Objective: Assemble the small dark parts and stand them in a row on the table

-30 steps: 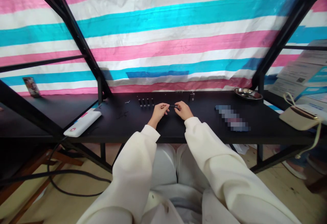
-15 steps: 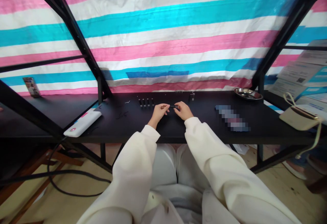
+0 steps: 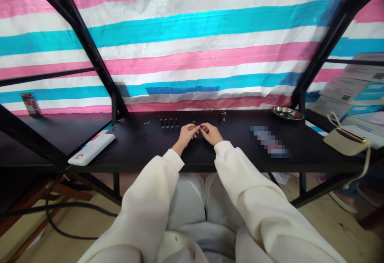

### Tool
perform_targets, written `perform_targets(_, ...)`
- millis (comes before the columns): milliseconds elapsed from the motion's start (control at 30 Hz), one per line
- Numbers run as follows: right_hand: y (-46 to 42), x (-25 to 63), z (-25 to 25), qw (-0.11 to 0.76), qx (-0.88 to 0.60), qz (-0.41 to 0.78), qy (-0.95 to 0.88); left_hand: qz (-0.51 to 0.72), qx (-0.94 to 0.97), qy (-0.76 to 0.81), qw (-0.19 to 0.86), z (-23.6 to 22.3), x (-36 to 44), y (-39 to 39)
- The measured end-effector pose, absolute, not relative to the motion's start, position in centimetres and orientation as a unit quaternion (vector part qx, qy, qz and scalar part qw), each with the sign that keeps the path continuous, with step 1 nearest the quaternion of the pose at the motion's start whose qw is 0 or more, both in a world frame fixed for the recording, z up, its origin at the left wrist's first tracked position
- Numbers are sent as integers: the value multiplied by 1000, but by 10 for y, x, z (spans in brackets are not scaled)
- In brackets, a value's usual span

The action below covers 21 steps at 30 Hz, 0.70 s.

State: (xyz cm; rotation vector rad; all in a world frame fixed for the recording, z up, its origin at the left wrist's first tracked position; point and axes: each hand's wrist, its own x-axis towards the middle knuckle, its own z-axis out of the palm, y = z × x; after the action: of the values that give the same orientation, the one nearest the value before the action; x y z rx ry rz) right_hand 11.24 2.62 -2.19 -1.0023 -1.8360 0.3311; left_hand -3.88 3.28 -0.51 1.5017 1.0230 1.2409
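My left hand (image 3: 187, 133) is closed, thumb and fingers pinching a small black cylinder (image 3: 196, 123) above the black table. From the right, my right hand (image 3: 213, 133) meets it, fingertips pinched at the same piece. The hands nearly touch, and the fingers cover much of the cylinder, which appears tilted. Just beyond my left hand, several small black cylinders (image 3: 171, 123) with light ends form a row on the table. Farther back are a dark small piece with a pale strand (image 3: 223, 116) and a group of tiny metallic pieces (image 3: 208, 110).
On the table's left lies a white elongated case (image 3: 91, 149); scraps (image 3: 147, 122) lie nearby. To the right are a blurred-out flat item (image 3: 270, 142), a metal dish (image 3: 287, 113) and a beige pouch (image 3: 347, 140). Black frame posts (image 3: 312, 61) flank the table before a striped sheet.
My hands have drawn closer together. The black cylinder, level between them before, now tilts, its far end pointing up and left. The whole view has shifted slightly.
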Motion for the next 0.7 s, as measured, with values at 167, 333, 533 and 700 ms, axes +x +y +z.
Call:
perform_targets(167, 28, 111, -24, 489, -410, 182, -748, 477, 608, 520, 364, 0, -39, 45)
perform_targets(333, 29, 111, -26, 485, -435, 173, -739, 364, 609, 689, 150, 6, -46, 56)
perform_targets(533, 29, 111, -26, 483, -436, 183, -737, 305, 590, 742, 90, 4, -50, 63)
perform_targets(700, 27, 110, -23, 484, -435, 192, -735, 311, 577, 752, 70, 1, -55, 66)
